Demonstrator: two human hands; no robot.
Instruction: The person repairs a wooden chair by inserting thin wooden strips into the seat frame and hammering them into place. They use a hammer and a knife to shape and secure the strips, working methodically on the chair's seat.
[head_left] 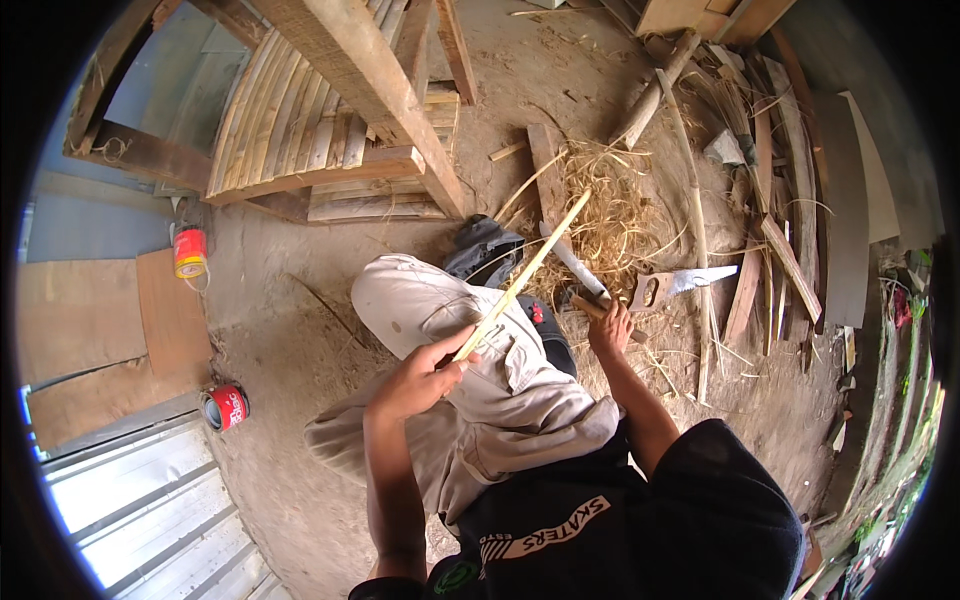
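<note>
My left hand point(425, 375) is closed around the lower end of a pale, slender bamboo strip point(520, 283), which slants up and away to the right. In my right hand point(610, 328) is the wooden handle of a long-bladed knife point(574, 266). Its blade points up and left, and the tip end meets the line of the strip; whether they touch I cannot tell. Beyond both hands lies a heap of curly shavings point(625, 205). A handsaw point(695, 280) rests on the ground just right of my right hand.
A slatted wooden frame point(300, 110) stands at far left. Two red cans, one farther point(190, 252) and one nearer point(227, 407), sit on the left. A board point(545, 165) lies beside the shavings. Planks point(790, 200) and a long pole point(690, 190) lie on the right.
</note>
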